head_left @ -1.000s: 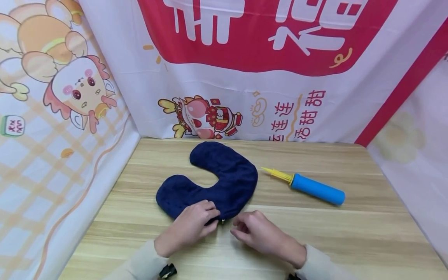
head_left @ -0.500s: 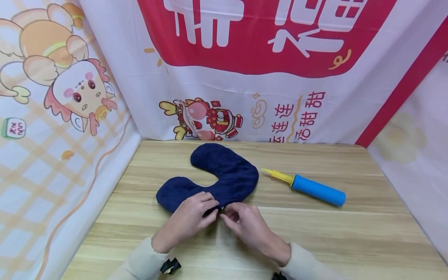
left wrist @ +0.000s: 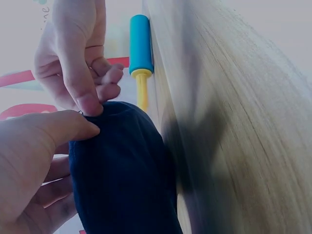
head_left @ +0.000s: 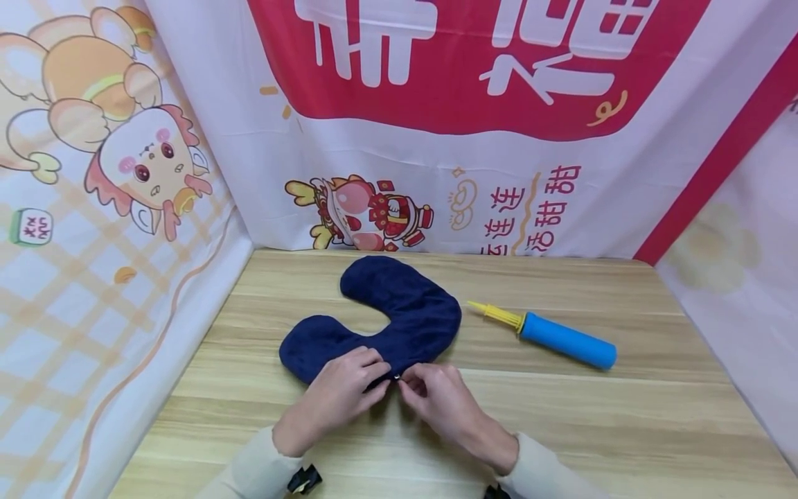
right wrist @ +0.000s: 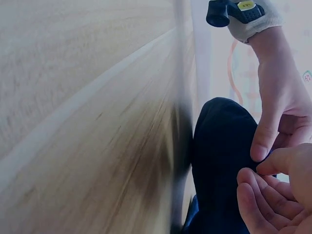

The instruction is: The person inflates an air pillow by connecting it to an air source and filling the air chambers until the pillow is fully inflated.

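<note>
Where the near edge of the single pillow [head_left: 420, 322] meets the two hands, the left hand [head_left: 346, 384] grips the cloth between thumb and fingers, while the right hand [head_left: 447, 402], just beside it, pinches at one small metal pull [head_left: 397, 377]. Both forearms enter from the near side, fingertips converging. The pillow lies left of centre on the table [head_left: 561, 430]; one pump [head_left: 567, 340] lies to its right.

the left hand [head_left: 341, 394] partly hides the pillow [head_left: 416, 317]
</note>
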{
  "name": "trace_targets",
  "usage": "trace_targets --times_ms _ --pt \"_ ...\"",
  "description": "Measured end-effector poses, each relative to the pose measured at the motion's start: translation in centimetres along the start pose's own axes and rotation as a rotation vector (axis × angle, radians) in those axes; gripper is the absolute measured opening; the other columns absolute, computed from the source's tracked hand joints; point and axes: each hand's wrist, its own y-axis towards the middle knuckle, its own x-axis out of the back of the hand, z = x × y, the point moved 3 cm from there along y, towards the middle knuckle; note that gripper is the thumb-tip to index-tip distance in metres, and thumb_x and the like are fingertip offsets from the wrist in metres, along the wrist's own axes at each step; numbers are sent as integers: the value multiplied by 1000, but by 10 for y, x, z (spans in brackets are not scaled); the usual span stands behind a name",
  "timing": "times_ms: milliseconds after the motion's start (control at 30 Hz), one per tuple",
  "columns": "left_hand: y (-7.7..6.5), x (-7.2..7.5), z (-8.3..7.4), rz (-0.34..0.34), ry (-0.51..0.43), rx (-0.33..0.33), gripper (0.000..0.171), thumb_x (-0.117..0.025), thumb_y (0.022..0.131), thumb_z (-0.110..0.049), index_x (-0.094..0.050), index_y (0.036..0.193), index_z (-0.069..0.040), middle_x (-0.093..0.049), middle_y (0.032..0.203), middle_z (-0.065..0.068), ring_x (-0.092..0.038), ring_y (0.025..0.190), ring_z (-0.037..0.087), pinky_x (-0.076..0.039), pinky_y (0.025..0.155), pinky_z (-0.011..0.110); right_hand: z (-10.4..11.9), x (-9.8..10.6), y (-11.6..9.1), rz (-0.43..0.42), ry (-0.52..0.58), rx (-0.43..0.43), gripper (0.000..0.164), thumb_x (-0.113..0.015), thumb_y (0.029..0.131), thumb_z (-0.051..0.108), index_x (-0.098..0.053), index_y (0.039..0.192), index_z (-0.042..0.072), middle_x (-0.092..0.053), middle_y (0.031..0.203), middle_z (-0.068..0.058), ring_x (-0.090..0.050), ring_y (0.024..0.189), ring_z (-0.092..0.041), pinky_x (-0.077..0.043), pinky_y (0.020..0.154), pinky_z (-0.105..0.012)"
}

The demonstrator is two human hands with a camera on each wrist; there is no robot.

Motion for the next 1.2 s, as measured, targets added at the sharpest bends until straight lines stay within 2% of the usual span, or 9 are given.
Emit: trace_targets --times_ms 133,267,467,633,800,933,1067,1200 --pt "-2 3 1 -17 38 -18 13 -86 87 -16 -81 98 -12 -70 92 -4 -64 83 11 -59 72 26 3 3 0 -7 -28 47 9 -79 90 5 -75 85 10 -74 75 4 -62 65 6 -52 58 -11" --pt "-5 4 1 -34 91 -70 13 -87 86 -14 -82 97 -11 -70 92 -3 -63 82 11 -58 71 24 6 6 2 -8 -55 84 10 -78 90 5 -74 85 12 -74 75 5 -62 65 6 -51 59 -8" --pt "-8 2 3 -80 147 -138 13 -87 84 -12 -81 96 -10 -70 90 -1 -62 78 11 -57 69 22 6 12 6 20 -57 91 13 -78 90 4 -72 82 12 -72 72 5 -61 64 6 -50 59 -8" --pt "-14 6 12 -130 154 -145 15 -88 81 -8 -82 94 -9 -72 90 -1 -65 79 11 -59 70 23 -11 22 12 69 -31 38 12 -77 91 4 -73 82 11 -74 73 3 -62 64 5 -53 59 -11" --pt "-26 13 33 -183 149 -160 22 -91 75 -5 -83 95 -7 -74 91 1 -68 81 12 -61 71 25 -35 29 19 107 -29 -51 12 -77 92 4 -74 84 12 -74 75 4 -62 65 4 -55 59 -14" --pt "-33 17 46 -153 157 -102 25 -91 75 -6 -82 98 -5 -75 95 3 -70 85 15 -62 75 30 -44 23 23 126 -2 -65 13 -77 93 6 -74 83 13 -73 75 6 -60 64 6 -54 59 -15" --pt "-33 14 36 -104 135 -58 31 -92 74 -17 -81 101 -6 -75 98 3 -71 90 17 -63 79 32 -36 15 24 138 68 -53 12 -76 93 7 -74 83 13 -73 74 6 -59 63 7 -55 59 -17" --pt "-20 3 15 -103 122 -60 35 -92 76 -24 -79 105 -8 -73 99 2 -69 91 16 -62 80 30 -21 10 23 120 118 -44 14 -77 92 6 -73 80 13 -71 72 6 -58 62 6 -55 58 -17"
